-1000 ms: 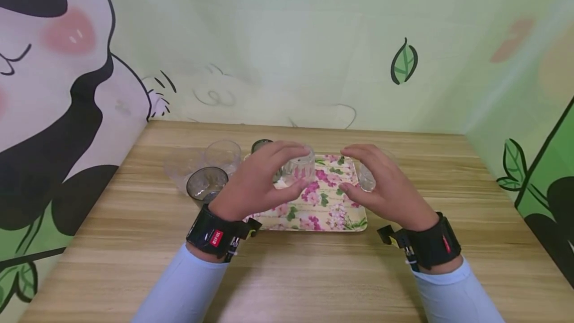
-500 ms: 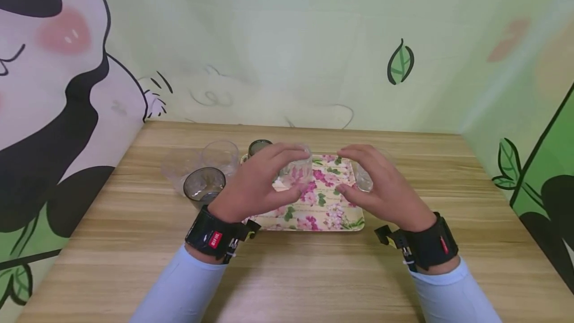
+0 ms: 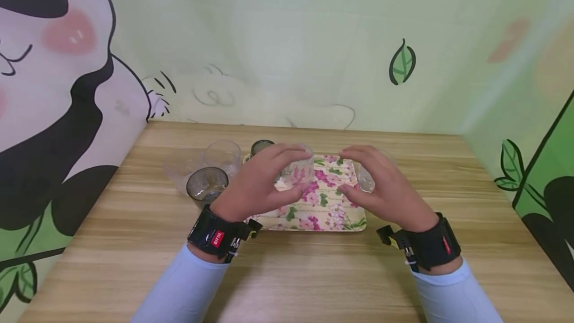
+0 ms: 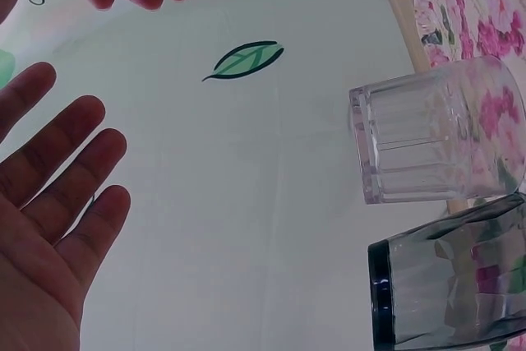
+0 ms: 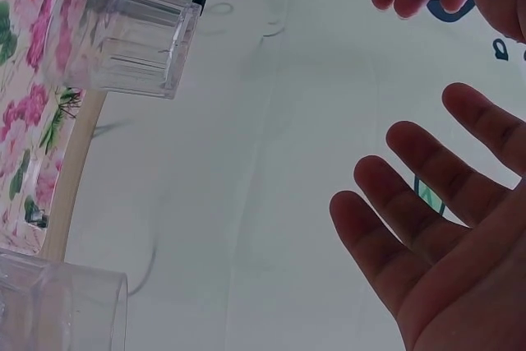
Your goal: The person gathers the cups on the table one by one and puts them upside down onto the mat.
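Observation:
My left hand (image 3: 260, 178) hovers with spread, slightly bent fingers over the left part of a floral tray (image 3: 332, 213), and grips nothing. Beyond its fingers a clear ribbed glass (image 4: 436, 133) stands base up on the tray, beside a smoky dark glass (image 4: 444, 285), also base up. Facing it, my right hand (image 3: 385, 186) is held with thumb and fingers apart at the tray's right edge, likewise holding nothing. Behind that hand is another clear glass (image 5: 57, 302), partly hidden in the head view. In both wrist views the fingers stand away from the glasses.
Left of the tray a smoky dark glass (image 3: 206, 186) stands near a clear glass (image 3: 222, 156) and a fainter clear one (image 3: 177, 168). The wooden table (image 3: 314, 273) meets a printed wall (image 3: 269, 64) at the back and sides.

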### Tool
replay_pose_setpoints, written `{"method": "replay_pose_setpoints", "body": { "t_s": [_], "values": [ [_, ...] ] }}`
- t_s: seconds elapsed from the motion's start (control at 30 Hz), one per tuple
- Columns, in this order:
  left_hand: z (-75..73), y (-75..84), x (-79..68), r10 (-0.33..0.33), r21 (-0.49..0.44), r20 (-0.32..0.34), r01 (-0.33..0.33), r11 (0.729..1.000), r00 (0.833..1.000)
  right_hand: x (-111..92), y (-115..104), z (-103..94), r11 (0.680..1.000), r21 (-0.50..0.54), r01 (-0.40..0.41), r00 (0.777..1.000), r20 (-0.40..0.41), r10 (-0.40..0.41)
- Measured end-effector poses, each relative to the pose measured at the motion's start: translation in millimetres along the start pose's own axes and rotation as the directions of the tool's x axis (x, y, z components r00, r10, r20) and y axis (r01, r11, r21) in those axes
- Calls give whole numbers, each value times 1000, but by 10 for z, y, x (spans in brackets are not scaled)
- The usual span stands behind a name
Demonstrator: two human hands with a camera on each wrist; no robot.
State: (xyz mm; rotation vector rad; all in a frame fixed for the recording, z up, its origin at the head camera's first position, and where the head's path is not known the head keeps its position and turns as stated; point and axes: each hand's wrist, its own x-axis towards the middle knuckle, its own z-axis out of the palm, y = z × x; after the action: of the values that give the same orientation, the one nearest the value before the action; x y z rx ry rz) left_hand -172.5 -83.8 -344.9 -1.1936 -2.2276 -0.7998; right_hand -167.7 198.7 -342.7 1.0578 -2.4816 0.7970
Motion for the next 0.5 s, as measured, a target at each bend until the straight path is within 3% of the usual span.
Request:
{"method": "replay_pose_setpoints", "body": {
  "t_s": [0.5],
  "values": [
    [16, 5, -6, -27, 9, 30, 27, 1000, 999, -8, 4, -17, 999, -24, -36, 999, 9, 36]
  ]
}}
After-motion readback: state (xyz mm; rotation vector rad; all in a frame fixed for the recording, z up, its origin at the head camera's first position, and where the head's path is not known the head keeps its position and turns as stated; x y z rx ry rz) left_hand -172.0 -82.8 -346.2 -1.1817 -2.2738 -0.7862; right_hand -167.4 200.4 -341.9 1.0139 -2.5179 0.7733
